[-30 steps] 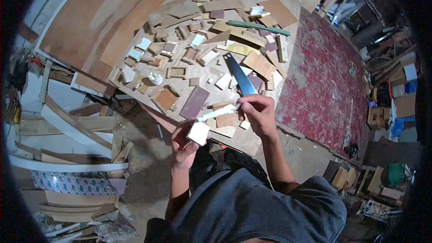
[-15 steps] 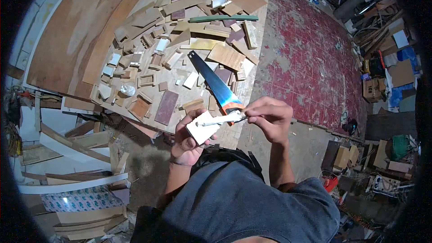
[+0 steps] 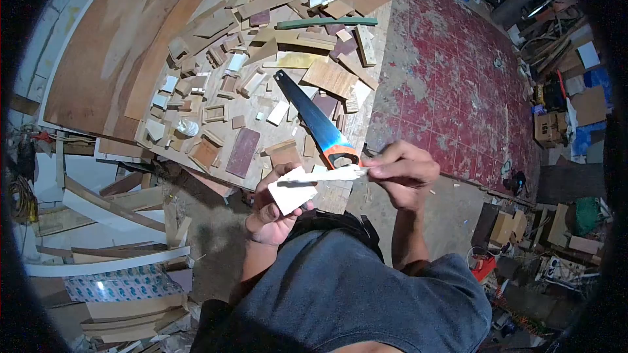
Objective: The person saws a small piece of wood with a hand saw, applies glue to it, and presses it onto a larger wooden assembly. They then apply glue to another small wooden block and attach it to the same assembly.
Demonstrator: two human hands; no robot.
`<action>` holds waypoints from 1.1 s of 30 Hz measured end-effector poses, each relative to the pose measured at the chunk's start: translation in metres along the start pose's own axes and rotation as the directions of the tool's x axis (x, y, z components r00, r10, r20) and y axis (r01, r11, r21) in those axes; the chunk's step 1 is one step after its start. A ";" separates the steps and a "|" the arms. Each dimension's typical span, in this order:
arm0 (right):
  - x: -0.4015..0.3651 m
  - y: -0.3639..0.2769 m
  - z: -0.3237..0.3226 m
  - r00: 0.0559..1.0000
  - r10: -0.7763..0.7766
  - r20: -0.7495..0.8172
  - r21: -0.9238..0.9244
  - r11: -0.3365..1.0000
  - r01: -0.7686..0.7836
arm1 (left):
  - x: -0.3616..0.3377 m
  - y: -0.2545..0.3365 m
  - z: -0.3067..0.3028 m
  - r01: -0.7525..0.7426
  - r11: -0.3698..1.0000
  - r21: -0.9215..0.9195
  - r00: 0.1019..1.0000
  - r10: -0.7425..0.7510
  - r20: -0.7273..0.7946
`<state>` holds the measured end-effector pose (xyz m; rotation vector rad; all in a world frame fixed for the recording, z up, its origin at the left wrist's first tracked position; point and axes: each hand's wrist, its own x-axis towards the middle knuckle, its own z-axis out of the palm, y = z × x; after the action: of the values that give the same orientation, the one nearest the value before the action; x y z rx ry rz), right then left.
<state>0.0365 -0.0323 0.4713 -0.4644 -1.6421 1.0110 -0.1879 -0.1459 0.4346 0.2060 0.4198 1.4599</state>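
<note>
My left hand (image 3: 264, 221) is closed around the edges of a small pale wooden block (image 3: 292, 198), its broad face turned up. Between the thumb and fingers of my right hand (image 3: 407, 171) is the end of a slim white stick (image 3: 327, 175), thicker and lumpy near the fingers. Its far end lies over the block's upper part, with a dark shadow line beneath. Just beyond my hands a handsaw (image 3: 313, 115) with an orange handle rests on the workbench (image 3: 252, 112), the handle close to the stick.
Many wood offcuts cover the bench, among them a dark reddish board (image 3: 243, 152) and a green strip (image 3: 326, 23). A crumpled white lump (image 3: 188, 128) sits at the left. Red worn flooring (image 3: 438, 85) lies right of the bench; timber strips (image 3: 111, 209) are stacked lower left.
My right hand has shifted slightly right, and the white stick now lies flatter, higher across the block. The block has tilted a little in my left hand. The saw has stayed put.
</note>
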 end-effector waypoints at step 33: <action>-0.031 -0.036 0.095 0.991 0.008 -0.133 0.026 1.000 -0.005 | -0.032 0.056 0.004 -0.523 0.768 0.370 0.850 0.440 0.289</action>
<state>-0.0340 -0.1114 0.4783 -0.5098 -1.5084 0.9837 -0.2394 -0.1707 0.4642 0.8661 0.5662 1.8184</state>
